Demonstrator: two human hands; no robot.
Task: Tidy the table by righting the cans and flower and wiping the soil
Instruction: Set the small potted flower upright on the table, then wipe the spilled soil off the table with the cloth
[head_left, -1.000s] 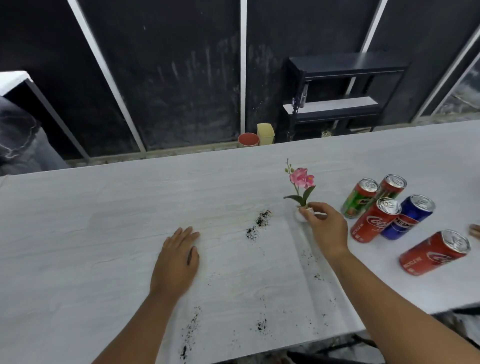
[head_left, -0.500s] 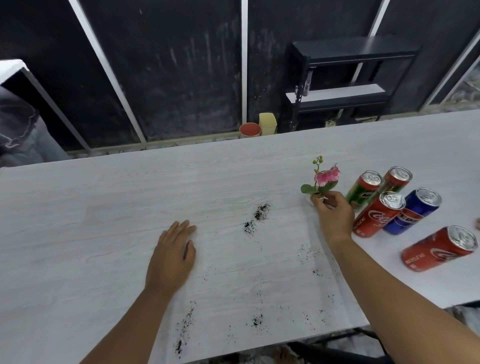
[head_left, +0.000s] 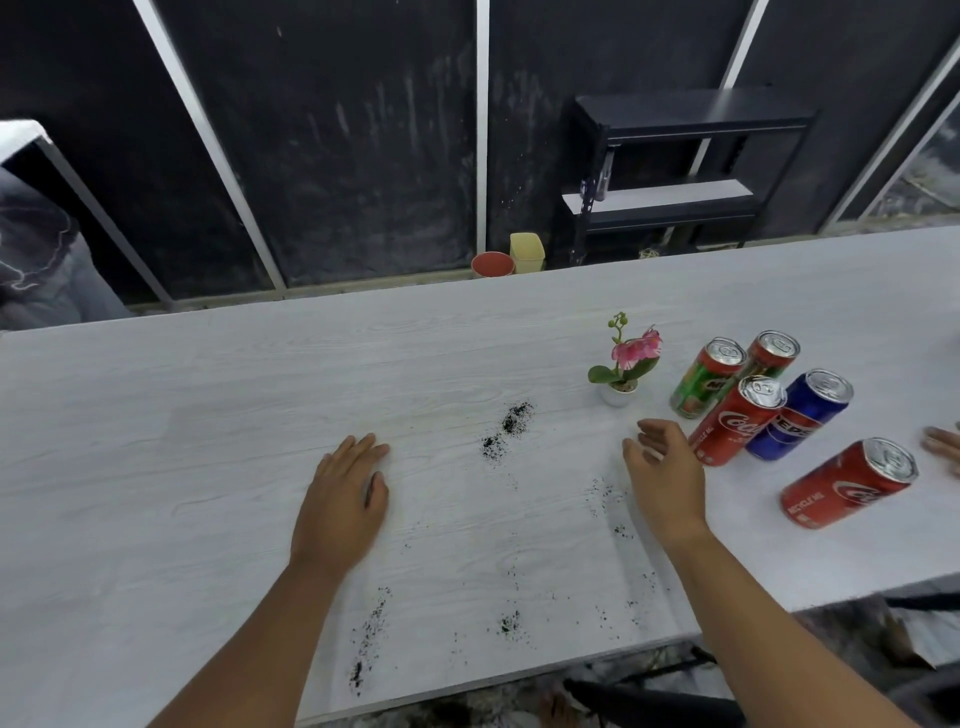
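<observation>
A small pink flower in a white pot (head_left: 621, 392) stands upright on the white table (head_left: 208, 415). My right hand (head_left: 665, 473) hovers just in front of it, fingers apart and holding nothing. My left hand (head_left: 343, 499) rests flat on the table. Dark soil (head_left: 511, 423) lies scattered between my hands, with more soil near the front edge (head_left: 371, 631). Several cans stand to the right: a green one (head_left: 701, 382), a red one behind it (head_left: 771, 353), a red cola can (head_left: 737, 421), a blue can (head_left: 802, 413) and a nearer red can (head_left: 852, 480).
Another person's hand (head_left: 943, 447) shows at the right edge. A black shelf unit (head_left: 675, 171), a red pot (head_left: 492, 264) and a yellow container (head_left: 527, 252) sit on the floor behind the table. The table's front edge runs close below my forearms.
My right hand carried the flower pot further back and right, set it upright and let go. It has drawn back toward me. My left hand stayed put.
</observation>
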